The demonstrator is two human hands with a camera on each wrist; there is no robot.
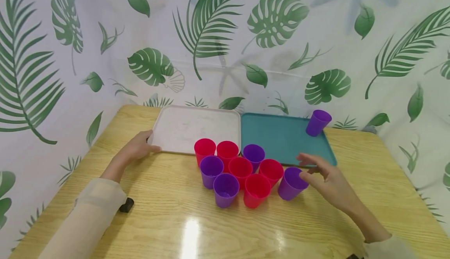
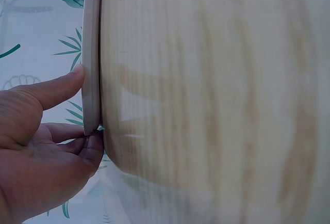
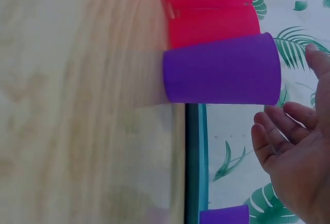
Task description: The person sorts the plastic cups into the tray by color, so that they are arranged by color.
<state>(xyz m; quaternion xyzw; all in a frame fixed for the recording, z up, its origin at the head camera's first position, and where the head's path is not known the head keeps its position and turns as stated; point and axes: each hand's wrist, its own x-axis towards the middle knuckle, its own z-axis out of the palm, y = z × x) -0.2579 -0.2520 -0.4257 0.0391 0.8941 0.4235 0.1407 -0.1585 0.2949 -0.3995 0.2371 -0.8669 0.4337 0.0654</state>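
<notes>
My left hand (image 1: 142,146) grips the front left corner of a white tray (image 1: 197,128), its thumb along the front edge and its fingers round the side. In the left wrist view, the thumb and curled fingers touch the tray's rim (image 2: 92,53). Beside a purple cup (image 1: 291,188) is my right hand (image 1: 332,181), fingers loosely spread near the rim. The right wrist view shows a small gap between that upright purple cup (image 3: 221,72) and the fingertips. Several upright red cups (image 1: 257,194) and purple cups (image 1: 226,194) cluster left of it.
A teal tray (image 1: 274,134) lies against the white tray's right side, with one purple cup (image 1: 316,125) at its back right. The cup cluster stands in front of both trays on the wooden table (image 1: 158,220). Leaf-patterned cloth (image 1: 225,36) hangs behind the table.
</notes>
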